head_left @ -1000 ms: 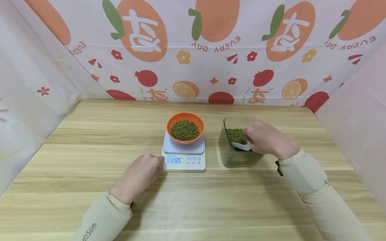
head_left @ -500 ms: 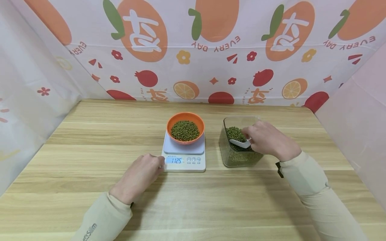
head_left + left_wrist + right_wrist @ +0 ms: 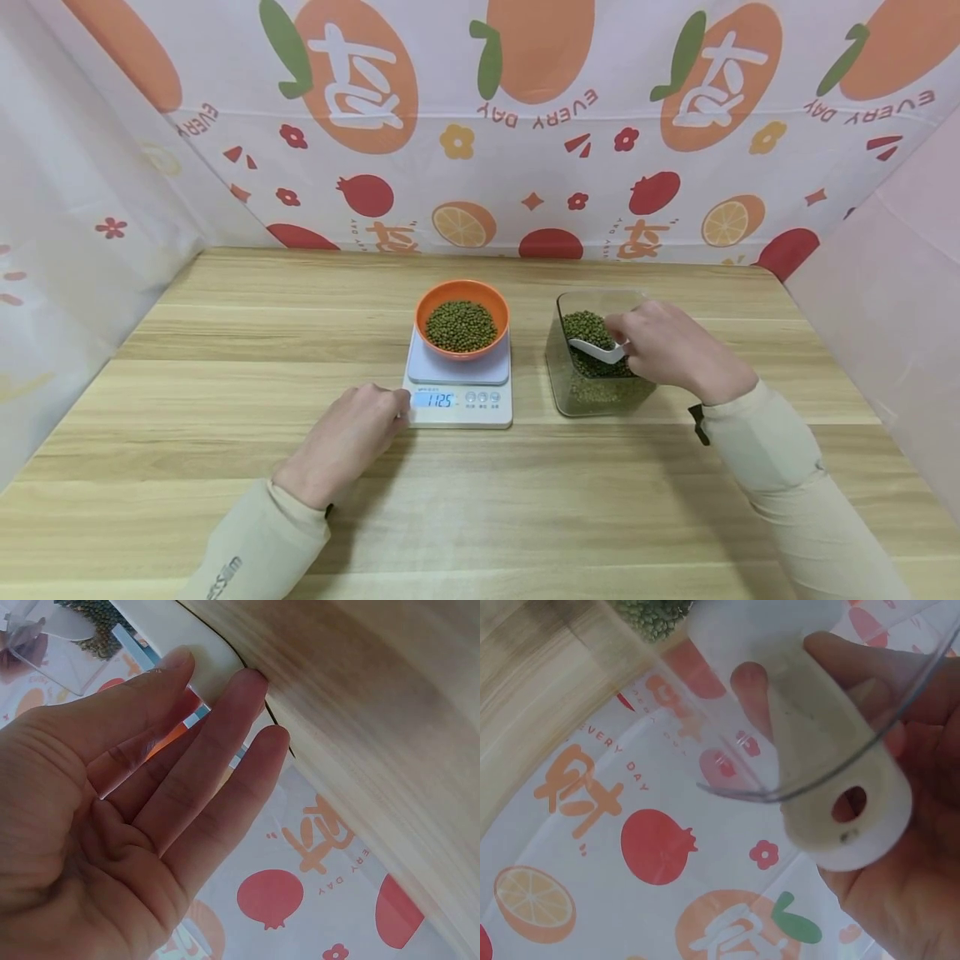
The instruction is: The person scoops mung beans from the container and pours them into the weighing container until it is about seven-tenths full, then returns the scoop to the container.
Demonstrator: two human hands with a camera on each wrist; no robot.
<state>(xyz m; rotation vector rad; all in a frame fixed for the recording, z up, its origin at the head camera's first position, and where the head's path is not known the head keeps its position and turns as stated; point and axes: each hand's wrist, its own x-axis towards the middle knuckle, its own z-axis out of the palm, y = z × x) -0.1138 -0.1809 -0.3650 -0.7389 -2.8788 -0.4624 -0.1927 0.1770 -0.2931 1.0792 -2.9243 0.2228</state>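
Note:
My right hand pinches a white spoon by its handle, over the right side of a clear square container of green mung beans. The spoon's tip is inside the container, tilted low over the beans. In the right wrist view the handle shows a hole at its end. To the left, an orange bowl of mung beans sits on a white kitchen scale with a lit display. My left hand touches the scale's front left edge, its fingers loosely extended in the left wrist view.
The wooden table carries the scale and the container side by side. Behind it hangs a fruit-print cloth, with further cloth walls at both sides. The container's walls rise above the beans.
The spoon has risen slightly and shifted a little left within the container, and the right hand has moved slightly. The left hand, scale and bowl stay in place.

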